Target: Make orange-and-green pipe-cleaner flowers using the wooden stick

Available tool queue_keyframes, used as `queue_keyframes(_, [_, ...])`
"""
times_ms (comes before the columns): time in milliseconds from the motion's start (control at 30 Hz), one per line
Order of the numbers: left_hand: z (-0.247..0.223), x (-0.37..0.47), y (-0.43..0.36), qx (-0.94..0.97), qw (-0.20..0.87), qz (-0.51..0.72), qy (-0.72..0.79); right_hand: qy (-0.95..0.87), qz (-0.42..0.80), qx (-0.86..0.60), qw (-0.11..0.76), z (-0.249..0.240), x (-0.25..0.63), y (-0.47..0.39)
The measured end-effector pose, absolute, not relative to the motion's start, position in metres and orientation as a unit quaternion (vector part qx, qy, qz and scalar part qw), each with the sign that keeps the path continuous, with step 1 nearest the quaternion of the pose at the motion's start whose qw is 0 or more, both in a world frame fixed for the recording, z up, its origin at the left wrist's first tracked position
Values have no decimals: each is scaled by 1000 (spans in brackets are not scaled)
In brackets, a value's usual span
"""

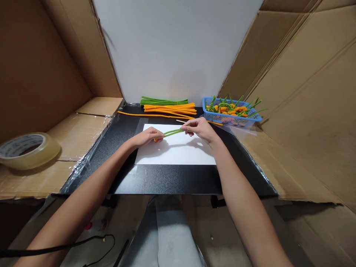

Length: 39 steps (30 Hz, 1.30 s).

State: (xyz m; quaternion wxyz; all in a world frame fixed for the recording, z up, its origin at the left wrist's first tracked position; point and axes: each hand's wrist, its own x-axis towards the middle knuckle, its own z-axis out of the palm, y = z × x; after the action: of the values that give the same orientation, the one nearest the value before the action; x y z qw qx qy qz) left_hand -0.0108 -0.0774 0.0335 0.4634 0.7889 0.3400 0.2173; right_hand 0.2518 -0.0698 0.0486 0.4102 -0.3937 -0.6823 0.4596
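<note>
Above a white sheet of paper, my left hand pinches a small orange pipe-cleaner piece, most of it hidden by the fingers. Two green pipe-cleaner strands stretch from it to the right. My right hand has its fingertips closed on the far ends of those green strands. Behind the right hand a thin pale stick lies on the black table.
A green pipe-cleaner bundle and an orange bundle lie at the back. One long orange pipe cleaner lies before them. A blue basket holds orange-and-green pieces. A tape roll sits on cardboard at left; cardboard walls flank the table.
</note>
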Motion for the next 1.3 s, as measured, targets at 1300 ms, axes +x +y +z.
queue_keyframes(1300, [12,17,-84,682,513,394,341,-475,631,-268,552,28,201,-82])
